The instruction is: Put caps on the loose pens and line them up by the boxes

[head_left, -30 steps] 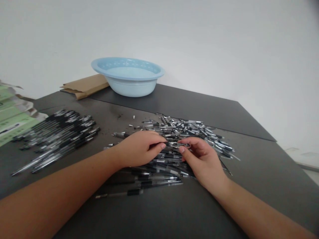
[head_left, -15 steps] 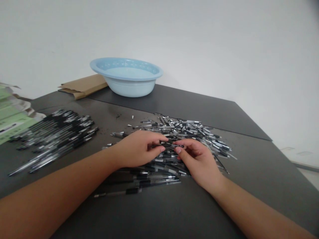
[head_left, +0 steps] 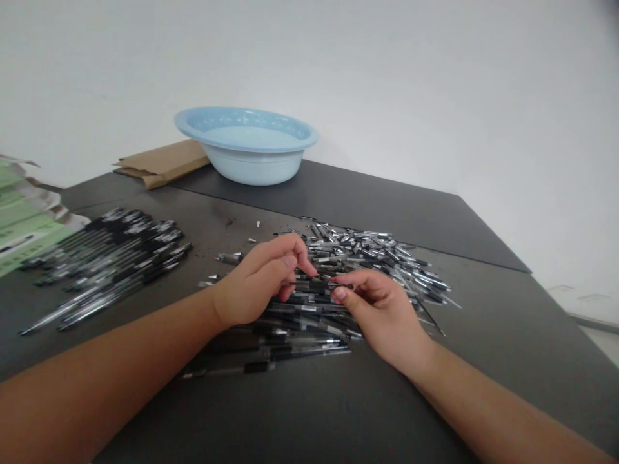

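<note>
Between the thumb and fingers of my right hand (head_left: 387, 316) is a black pen (head_left: 316, 285), pinched at its right end and lying roughly level over a heap of pens. My left hand (head_left: 264, 277) is at the pen's other end, its thumb raised off the pen and its bent fingers apart. Whether those fingers still touch the barrel is hard to tell. Below and behind both hands spreads the heap of pens and pen parts (head_left: 382, 248), mostly clear barrels with black grips and silvery tips.
To the left, many assembled-looking pens (head_left: 120, 258) lie in a row beside torn green boxes (head_left: 24, 219). A light blue basin (head_left: 256, 167) stands at the back, next to a flat brown paper bag (head_left: 164, 161). Everything rests on a dark table (head_left: 387, 412) against a white wall.
My left thumb and index finger have come apart from their pinch on the pen, and that hand has shifted slightly left. My right hand keeps its pinch.
</note>
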A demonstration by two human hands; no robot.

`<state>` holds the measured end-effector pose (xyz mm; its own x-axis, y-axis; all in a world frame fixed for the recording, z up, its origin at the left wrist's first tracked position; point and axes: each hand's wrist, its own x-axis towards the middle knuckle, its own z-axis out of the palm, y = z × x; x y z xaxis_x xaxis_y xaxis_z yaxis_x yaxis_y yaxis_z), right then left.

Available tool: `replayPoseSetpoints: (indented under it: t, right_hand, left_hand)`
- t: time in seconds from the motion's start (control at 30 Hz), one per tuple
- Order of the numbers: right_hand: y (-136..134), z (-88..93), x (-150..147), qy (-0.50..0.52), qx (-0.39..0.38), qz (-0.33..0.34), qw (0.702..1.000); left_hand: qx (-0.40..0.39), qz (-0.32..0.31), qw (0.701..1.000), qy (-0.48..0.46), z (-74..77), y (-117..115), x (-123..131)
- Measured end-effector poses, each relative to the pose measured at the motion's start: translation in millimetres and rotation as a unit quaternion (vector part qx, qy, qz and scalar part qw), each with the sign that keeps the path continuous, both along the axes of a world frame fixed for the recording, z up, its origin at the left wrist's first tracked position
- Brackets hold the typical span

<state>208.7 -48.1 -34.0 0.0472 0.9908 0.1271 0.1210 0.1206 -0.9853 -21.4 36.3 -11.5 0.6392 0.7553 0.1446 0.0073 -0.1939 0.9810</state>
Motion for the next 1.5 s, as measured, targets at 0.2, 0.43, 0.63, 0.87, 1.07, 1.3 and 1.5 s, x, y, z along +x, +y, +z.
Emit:
replayPoseSetpoints:
  t: [0.2,0.43,0.63,0.87,1.07,1.3,1.5]
  right_hand:
    - [4.4,3.5,0.0,-0.021,0.023,-0.001,1.000]
    - [-4.6,-1.7,1.4,-0.159,0.156,-0.035,0.974]
    - [-31.6,2.3,-4.3,-0.475,0.226,0.149,0.837]
    - [-30.0,3.8,-17.1,-0.538,0.225,0.180,0.792]
    - [-48.7,14.7,-19.7,-0.318,0.241,0.196,0.896]
    - [-84.1,31.5,-49.2,0.051,0.082,0.292,0.952]
    - [-85.0,33.5,-54.9,0.100,0.061,0.283,0.952]
  left_hand:
    - [0.077,0.023,0.996,0.046,5.6,-3.9,8.3]
    - [0.213,0.123,0.959,0.143,29.3,-25.3,19.2]
    - [0.246,0.176,0.912,0.276,31.7,-52.9,-32.3]
    - [0.183,0.311,0.854,0.375,6.8,-85.3,-127.8]
    - [0.096,0.245,0.922,0.285,6.1,-129.0,-109.0]
    - [0.127,0.091,0.971,0.184,6.9,-163.4,-60.1]
    - [0.148,0.112,0.970,0.157,5.9,-171.3,-35.4]
